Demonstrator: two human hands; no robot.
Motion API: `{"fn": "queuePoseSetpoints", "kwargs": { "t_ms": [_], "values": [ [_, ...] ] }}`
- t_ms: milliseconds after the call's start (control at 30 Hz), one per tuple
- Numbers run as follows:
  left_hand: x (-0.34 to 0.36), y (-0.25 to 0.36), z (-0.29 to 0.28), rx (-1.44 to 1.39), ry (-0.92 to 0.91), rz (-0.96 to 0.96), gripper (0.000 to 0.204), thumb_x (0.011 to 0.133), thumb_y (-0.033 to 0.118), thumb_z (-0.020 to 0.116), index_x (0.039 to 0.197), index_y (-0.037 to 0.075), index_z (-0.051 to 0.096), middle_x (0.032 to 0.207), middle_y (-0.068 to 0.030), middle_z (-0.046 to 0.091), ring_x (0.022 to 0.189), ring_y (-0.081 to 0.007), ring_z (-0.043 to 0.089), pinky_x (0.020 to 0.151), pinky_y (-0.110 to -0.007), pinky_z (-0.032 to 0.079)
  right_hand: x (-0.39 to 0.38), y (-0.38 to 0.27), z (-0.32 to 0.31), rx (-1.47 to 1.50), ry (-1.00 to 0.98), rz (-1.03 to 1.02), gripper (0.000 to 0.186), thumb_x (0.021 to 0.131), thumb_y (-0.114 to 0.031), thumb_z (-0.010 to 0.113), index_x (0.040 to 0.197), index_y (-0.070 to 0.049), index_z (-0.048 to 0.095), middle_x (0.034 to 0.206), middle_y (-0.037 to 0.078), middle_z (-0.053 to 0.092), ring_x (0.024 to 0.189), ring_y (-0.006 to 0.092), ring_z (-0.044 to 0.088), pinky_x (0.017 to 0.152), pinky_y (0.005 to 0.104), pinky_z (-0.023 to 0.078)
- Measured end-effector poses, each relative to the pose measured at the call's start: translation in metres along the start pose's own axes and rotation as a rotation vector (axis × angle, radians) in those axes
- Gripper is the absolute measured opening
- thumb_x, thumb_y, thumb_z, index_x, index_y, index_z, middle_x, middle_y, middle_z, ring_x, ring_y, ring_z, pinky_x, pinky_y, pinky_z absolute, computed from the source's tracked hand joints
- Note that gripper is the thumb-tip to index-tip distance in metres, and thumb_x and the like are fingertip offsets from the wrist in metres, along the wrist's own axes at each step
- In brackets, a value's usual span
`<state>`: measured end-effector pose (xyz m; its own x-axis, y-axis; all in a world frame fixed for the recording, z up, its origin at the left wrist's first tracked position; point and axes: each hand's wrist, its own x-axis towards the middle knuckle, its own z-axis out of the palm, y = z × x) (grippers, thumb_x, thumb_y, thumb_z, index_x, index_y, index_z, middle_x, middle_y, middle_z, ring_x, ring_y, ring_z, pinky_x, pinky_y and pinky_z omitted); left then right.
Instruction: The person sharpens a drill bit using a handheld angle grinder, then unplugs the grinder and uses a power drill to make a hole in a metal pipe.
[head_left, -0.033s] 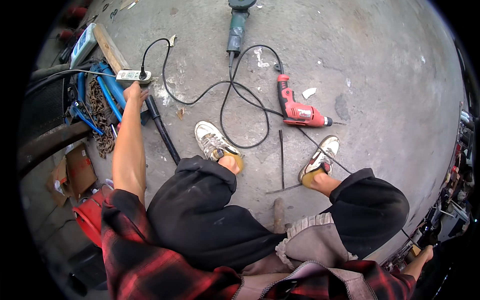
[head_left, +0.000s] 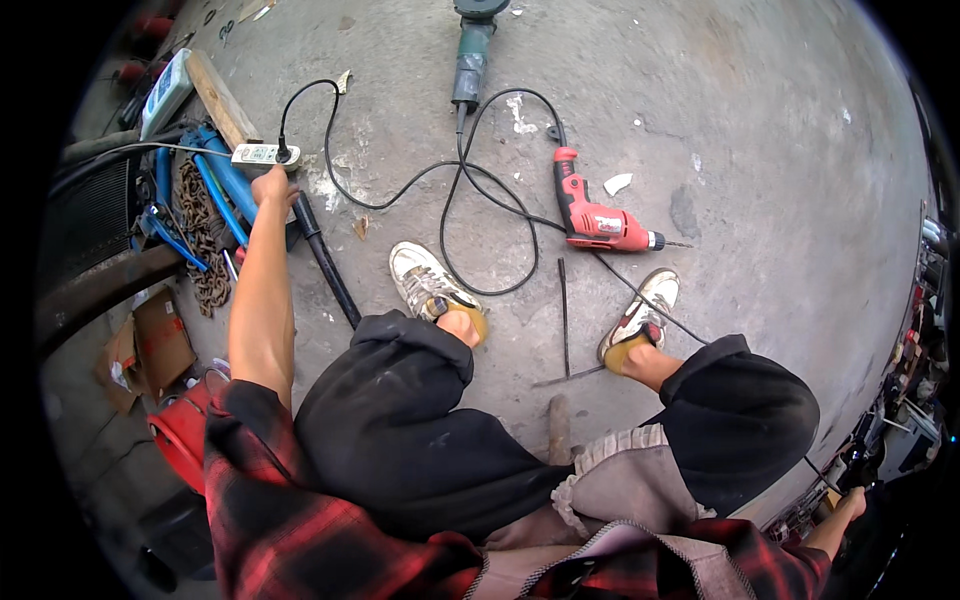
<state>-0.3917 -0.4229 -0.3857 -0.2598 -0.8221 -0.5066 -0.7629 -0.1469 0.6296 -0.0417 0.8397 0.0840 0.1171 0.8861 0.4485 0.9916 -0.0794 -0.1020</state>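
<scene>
My left hand [head_left: 272, 187] reaches out at the left and grips the near edge of a white power strip [head_left: 258, 153]. A black plug [head_left: 285, 154] sits in the strip's right end, and its black cord [head_left: 330, 130] loops across the floor toward the tools. At the far lower right, my right hand [head_left: 852, 504] is closed around a black cable [head_left: 824, 474] that comes out from beside my knee; its fingers are partly in shadow. A red power drill [head_left: 605, 226] with a bit in its chuck lies in front of my feet. Beyond it rests a green angle grinder [head_left: 473, 65].
A black bar [head_left: 325, 260] lies beside my left shoe [head_left: 425, 277]. Left of it are a rusty chain [head_left: 205, 240], blue tubes, a wooden plank [head_left: 220, 95] and a cardboard box [head_left: 160, 338]. Thin dark rods [head_left: 564, 320] lie between my feet. Clutter lines the right edge.
</scene>
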Motion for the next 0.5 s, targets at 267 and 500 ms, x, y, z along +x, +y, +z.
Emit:
{"fn": "queuePoseSetpoints", "kwargs": {
  "t_ms": [267,500],
  "values": [
    [-0.187,-0.054,0.076,0.691,-0.584,1.257,0.039,0.086,0.010,0.069,0.124,0.004,0.063,0.117,-0.0171,0.066,0.099,-0.0318,0.068,0.089,-0.042,0.055,-0.280,-0.168,0.003,-0.177,-1.403,-0.874,0.029,0.102,-0.029,0.063,0.097,0.000,0.063,0.057,0.003,0.055,0.043,0.0135,0.052,0.039,0.0277,0.040],
    [-0.288,-0.091,0.151,0.921,-1.155,1.234,0.077,0.085,0.013,0.069,0.153,0.008,0.035,0.158,-0.0174,0.038,0.132,-0.0381,0.054,0.109,-0.045,0.048,-0.468,-0.301,-0.139,0.387,-1.552,-1.152,0.035,0.104,-0.034,0.062,0.108,0.001,0.062,0.055,-0.001,0.050,0.043,0.0085,0.049,0.037,0.0215,0.036]
  ]
}}
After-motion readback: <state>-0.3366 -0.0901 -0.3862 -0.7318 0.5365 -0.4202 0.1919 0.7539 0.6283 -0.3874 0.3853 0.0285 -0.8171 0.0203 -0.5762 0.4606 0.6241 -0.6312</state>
